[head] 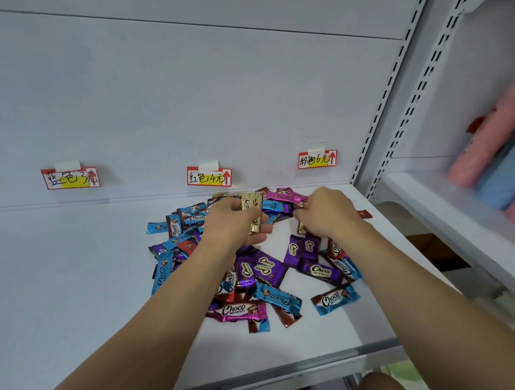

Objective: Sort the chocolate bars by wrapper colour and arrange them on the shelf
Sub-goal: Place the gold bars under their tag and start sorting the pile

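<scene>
A mixed heap of Choco bars lies on the white shelf, in blue, purple, red, pink and gold wrappers. My left hand is shut on a small bunch of gold bars, held upright above the heap's back half. My right hand is curled over the heap's back right, fingertips pinching at a wrapper beside the pink bars; what it grips is hidden. Purple bars lie under my right forearm.
Three price tags hang on the back panel: left, middle, right. A slotted upright bounds the shelf on the right. The neighbouring shelf holds pink and blue rolls. The shelf's left half is bare.
</scene>
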The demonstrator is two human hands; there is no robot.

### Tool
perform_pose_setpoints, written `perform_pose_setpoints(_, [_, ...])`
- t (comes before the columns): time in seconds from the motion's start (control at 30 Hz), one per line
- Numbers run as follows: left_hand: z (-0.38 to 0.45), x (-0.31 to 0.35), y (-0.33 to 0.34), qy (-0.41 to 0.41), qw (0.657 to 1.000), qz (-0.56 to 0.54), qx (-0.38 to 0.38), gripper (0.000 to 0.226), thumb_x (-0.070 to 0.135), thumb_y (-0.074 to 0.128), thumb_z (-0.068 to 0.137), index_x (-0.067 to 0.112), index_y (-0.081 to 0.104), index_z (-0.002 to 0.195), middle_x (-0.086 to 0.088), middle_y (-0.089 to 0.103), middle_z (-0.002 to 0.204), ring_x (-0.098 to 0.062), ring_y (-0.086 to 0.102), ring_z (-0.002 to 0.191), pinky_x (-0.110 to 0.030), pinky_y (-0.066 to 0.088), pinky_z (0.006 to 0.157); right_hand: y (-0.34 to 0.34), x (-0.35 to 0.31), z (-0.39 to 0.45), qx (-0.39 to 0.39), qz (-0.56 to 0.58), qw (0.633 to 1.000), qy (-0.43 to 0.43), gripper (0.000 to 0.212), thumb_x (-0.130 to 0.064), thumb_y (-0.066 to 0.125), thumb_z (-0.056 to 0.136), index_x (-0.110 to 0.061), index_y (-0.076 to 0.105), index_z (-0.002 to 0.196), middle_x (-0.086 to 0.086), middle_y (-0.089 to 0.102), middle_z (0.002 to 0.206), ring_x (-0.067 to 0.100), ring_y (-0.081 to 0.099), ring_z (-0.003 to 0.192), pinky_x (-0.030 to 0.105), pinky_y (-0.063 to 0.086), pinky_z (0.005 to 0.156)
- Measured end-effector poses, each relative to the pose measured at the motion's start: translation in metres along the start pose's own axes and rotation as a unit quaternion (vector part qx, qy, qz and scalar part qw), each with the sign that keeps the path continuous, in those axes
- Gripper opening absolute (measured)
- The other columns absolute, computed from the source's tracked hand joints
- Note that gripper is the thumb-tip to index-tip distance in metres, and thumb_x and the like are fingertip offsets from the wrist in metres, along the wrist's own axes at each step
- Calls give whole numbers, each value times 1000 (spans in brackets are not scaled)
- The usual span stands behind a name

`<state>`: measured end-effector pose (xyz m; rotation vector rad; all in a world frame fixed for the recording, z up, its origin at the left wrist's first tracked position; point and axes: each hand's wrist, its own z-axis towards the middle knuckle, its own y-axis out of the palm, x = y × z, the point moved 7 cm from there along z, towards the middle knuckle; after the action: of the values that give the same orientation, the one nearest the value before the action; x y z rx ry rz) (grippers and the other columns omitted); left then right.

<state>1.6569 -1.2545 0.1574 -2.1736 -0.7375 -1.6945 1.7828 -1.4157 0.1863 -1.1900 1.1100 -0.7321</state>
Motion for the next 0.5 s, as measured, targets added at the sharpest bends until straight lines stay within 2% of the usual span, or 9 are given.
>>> perform_pose_setpoints(0.07, [0,-1,-6,-8,1000,1,2,36,5,67,99,7,54,133,-15,77,99,-24,80,79,-34,65,64,7,6,-1,10,-56,998,31,42,-51,70,93,-14,56,78,1,58,75,17,56,67,29,38,51])
perform_pose_setpoints(0.1, [1,-2,-9,-9,1000,-3,2,40,3,67,99,7,53,136,-15,77,101,-24,80,80,-36,66,67,11,5,-1,14,-63,997,40,40,-49,71,92,-13,57,82,0,58,77,16,55,67,29,38,51])
perform_pose_setpoints(0.2, [0,-3,-14,-11,1000,-7,2,44,-1,66,98,5,52,139,-14,76,104,-24,80,82,-39,66,72,16,-9,0,4,-90,995,38,21,-28,72,93,-10,61,97,4,64,90,23,60,82,32,49,64])
perform_pose_setpoints(0.27, [-1,-3,-17,-5,1000,-1,3,44,-1,64,99,4,53,140,-13,77,103,-23,80,82,-38,66,70,17,-15,2,-33,-76,996,40,17,-19,70,93,-10,55,93,5,60,87,22,57,77,31,47,62])
perform_pose_setpoints(0.33, [-5,-1,-19,-2,1000,2,-1,38,0,60,101,3,55,138,-14,76,103,-23,79,82,-38,66,71,21,-16,2,-79,-47,995,49,24,-22,74,91,-10,52,88,4,58,84,18,55,70,29,43,55])
perform_pose_setpoints(0.4, [-7,0,-20,-3,1000,5,-6,33,1,57,102,4,57,135,-16,76,103,-25,79,82,-42,66,75,22,-13,1,-98,-23,994,49,25,-26,76,88,-8,60,89,6,65,87,19,60,74,31,45,54])
perform_pose_setpoints(0.5, [-9,1,-17,-13,1000,-1,-17,32,3,59,103,6,56,134,-20,74,105,-29,79,83,-45,66,77,4,-14,-8,-50,79,995,17,17,-25,74,88,-8,77,89,7,70,80,22,66,76,31,51,63])
